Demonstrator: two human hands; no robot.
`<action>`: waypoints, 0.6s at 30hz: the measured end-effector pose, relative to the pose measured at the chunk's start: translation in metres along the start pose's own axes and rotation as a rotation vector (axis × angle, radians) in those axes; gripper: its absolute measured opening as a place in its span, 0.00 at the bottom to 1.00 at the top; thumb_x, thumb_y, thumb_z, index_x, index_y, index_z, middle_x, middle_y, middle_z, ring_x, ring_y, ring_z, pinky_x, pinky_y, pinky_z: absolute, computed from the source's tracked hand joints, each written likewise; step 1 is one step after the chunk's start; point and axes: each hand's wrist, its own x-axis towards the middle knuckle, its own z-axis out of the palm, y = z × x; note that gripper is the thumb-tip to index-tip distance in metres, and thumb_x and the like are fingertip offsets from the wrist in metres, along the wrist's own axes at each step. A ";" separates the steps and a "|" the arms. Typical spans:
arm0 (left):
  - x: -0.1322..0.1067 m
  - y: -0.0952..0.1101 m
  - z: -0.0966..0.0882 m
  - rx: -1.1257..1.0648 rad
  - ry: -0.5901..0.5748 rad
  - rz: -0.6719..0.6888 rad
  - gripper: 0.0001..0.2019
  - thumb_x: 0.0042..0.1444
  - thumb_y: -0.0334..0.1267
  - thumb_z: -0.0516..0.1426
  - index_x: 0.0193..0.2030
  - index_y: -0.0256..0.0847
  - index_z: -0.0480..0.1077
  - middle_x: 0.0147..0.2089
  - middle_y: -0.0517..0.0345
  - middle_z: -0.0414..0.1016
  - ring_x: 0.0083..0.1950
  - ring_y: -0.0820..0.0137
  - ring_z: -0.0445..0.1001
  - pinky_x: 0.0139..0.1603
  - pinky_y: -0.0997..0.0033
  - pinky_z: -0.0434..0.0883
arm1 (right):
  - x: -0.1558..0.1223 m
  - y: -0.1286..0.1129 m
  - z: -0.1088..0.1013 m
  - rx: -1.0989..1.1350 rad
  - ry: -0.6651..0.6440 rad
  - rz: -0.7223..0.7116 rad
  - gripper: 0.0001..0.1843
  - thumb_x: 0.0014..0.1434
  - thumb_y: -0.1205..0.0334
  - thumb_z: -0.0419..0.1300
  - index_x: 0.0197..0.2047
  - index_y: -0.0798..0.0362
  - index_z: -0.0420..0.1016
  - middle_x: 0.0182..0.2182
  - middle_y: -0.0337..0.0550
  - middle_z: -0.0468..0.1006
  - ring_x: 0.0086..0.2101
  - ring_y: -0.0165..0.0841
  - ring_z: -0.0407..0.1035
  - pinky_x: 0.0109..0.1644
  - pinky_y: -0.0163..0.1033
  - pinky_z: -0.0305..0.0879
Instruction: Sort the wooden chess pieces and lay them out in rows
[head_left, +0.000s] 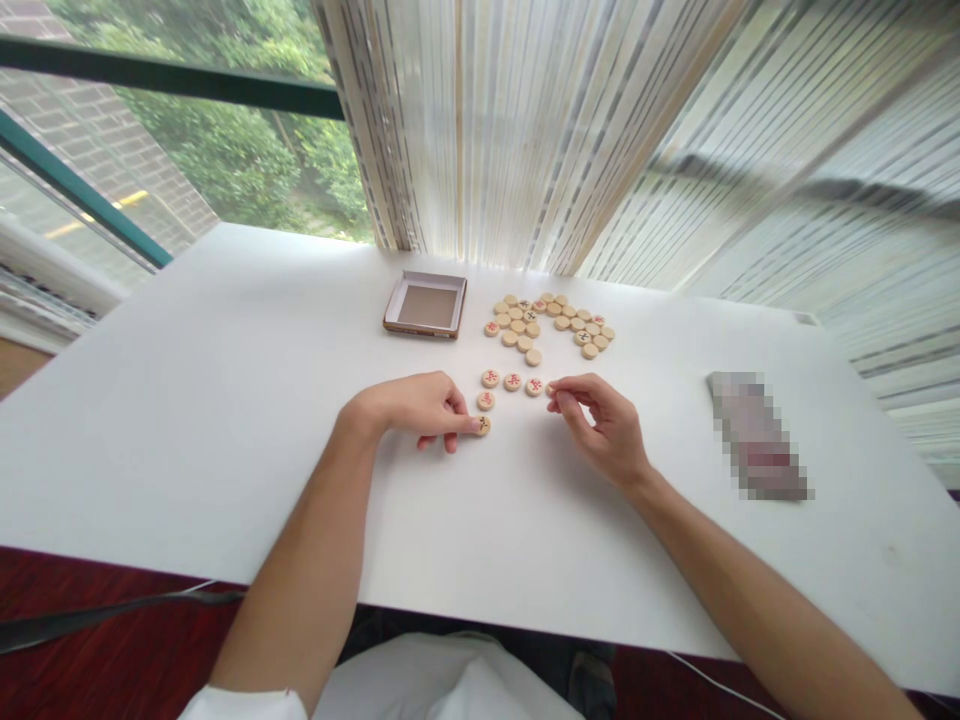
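My left hand [431, 408] has its thumb and fingertips on a black-marked Chinese chess piece [483, 427], which lies on the table. Directly beyond that is a red-marked piece [486, 401]. A short row runs to the right from a red-marked piece [490, 379] through a second one [512, 382] to a third [534, 387]. At the right end of this row my right hand [598, 425] pinches another Chinese chess piece [551, 390] between thumb and forefinger, mostly covered by the fingertips. Its marking is hidden.
Behind the row lies a loose cluster of chess pieces [517, 315], mostly blank side up. A shallow open box [426, 305] stands to its left. A blurred-out flat object [759, 437] lies on the white table [187, 430] at right. Curtains [510, 130] hang along the far edge.
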 end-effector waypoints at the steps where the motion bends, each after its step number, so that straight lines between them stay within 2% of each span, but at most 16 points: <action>1: 0.000 0.000 0.000 0.002 -0.004 -0.008 0.22 0.51 0.60 0.61 0.28 0.41 0.77 0.30 0.56 0.82 0.19 0.75 0.69 0.25 0.75 0.63 | 0.000 0.000 0.000 0.000 -0.001 -0.002 0.07 0.67 0.60 0.59 0.45 0.49 0.77 0.39 0.45 0.78 0.35 0.35 0.77 0.42 0.45 0.77; 10: 0.007 -0.004 0.006 -0.053 0.031 0.015 0.23 0.49 0.61 0.62 0.24 0.40 0.75 0.28 0.54 0.81 0.19 0.73 0.71 0.20 0.74 0.61 | 0.001 0.001 -0.001 -0.035 0.020 -0.022 0.07 0.67 0.60 0.58 0.45 0.49 0.76 0.39 0.45 0.79 0.36 0.36 0.77 0.43 0.46 0.78; 18: 0.007 -0.003 0.005 -0.042 0.052 -0.002 0.22 0.50 0.60 0.62 0.24 0.41 0.74 0.29 0.55 0.81 0.19 0.73 0.70 0.21 0.73 0.64 | 0.017 0.017 -0.024 -0.350 0.180 -0.168 0.07 0.65 0.63 0.58 0.44 0.47 0.78 0.38 0.45 0.80 0.38 0.39 0.75 0.44 0.45 0.73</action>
